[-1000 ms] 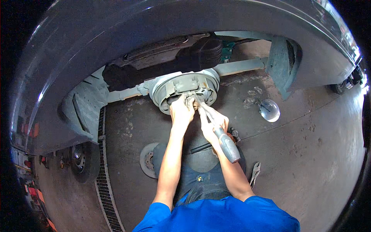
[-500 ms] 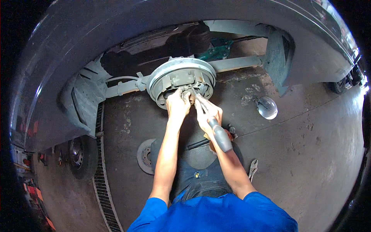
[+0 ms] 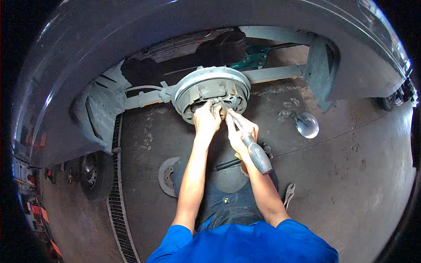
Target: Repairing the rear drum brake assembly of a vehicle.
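Ahead of me is a drum brake assembly [image 3: 193, 82], its round grey backing plate fixed on the axle and its inner parts exposed. My left hand [image 3: 208, 117] reaches into its lower middle, fingers pinched together on something too small to make out. Close beside it, my right hand [image 3: 244, 131] is closed around a screwdriver [image 3: 259, 158] with a grey-and-black handle. The handle slants down toward my right forearm, and the shaft runs up toward the left fingertips. The screwdriver's tip is hidden among the fingers and brake parts.
A car's dark wheel arch [image 3: 184, 19] curves overhead. On the floor lie a brake disc or drum [image 3: 166, 176], locking pliers [image 3: 289, 194], a black bar [image 3: 228, 164] and a clear round dish [image 3: 307, 125]. A wheel [image 3: 94, 175] lies left, beside a drain grate [image 3: 117, 215].
The view has shifted slightly, so the brake sits a little further right. Both hands stay at the same part, and the screwdriver remains in my right hand at nearly the same slant.
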Available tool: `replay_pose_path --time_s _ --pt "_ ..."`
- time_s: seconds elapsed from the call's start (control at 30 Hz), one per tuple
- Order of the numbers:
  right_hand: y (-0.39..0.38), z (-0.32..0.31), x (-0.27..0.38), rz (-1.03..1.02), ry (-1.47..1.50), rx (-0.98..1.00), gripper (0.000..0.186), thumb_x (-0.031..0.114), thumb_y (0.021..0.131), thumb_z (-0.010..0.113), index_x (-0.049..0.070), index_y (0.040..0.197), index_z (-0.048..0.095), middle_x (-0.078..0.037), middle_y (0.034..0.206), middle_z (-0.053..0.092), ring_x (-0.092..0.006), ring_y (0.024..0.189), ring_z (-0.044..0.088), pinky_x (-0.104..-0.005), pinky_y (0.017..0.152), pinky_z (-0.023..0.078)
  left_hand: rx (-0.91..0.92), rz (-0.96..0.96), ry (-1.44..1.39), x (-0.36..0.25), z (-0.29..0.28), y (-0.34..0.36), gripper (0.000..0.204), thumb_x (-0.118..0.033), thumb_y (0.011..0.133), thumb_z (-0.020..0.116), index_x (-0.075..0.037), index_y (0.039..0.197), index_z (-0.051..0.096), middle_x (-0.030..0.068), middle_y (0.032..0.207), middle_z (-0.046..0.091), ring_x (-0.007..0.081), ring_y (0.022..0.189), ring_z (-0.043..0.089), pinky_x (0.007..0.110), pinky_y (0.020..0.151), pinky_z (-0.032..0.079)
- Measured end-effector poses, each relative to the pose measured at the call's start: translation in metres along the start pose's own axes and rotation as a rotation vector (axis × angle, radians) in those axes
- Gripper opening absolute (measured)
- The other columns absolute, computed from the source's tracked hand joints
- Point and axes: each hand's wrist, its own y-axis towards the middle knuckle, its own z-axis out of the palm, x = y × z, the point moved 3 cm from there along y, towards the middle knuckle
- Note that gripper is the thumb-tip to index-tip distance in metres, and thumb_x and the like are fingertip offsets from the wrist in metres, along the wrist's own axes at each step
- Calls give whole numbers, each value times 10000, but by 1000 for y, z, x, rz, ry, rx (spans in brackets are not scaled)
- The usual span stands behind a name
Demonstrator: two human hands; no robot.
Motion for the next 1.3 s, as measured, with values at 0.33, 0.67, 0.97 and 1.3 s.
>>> replay_pose_path --time_s 0.33,0.67,0.97,1.3 --pt "1 7 1 -100 -50 -9 151 26 847 665 -53 969 705 -196 957 715 -279 887 720 -323 807 563 -8 31 -27 8 1 1 340 -264 831 668 -5 1051 689 253 826 676 398 778 679 442 705 534" --pt "4 6 3 -90 -59 -17 153 47 854 665 -38 973 712 -186 956 718 -271 894 720 -318 809 563 -43 49 25 4 1 1 336 -255 826 681 10 1033 682 240 792 673 391 741 679 437 679 536" --pt "-3 4 -7 14 -31 18 172 60 864 665 -42 998 703 -182 964 720 -239 881 724 -298 795 562 -9 -18 6 0 -2 0 350 -229 796 702 52 1002 672 254 764 652 367 700 674 402 660 529" --pt "-1 -2 3 24 43 29 141 -15 848 640 -39 976 692 -196 970 710 -292 910 713 -331 807 565 -51 27 16 11 2 -1 356 -215 799 702 61 1020 669 251 782 664 372 729 678 396 687 532"
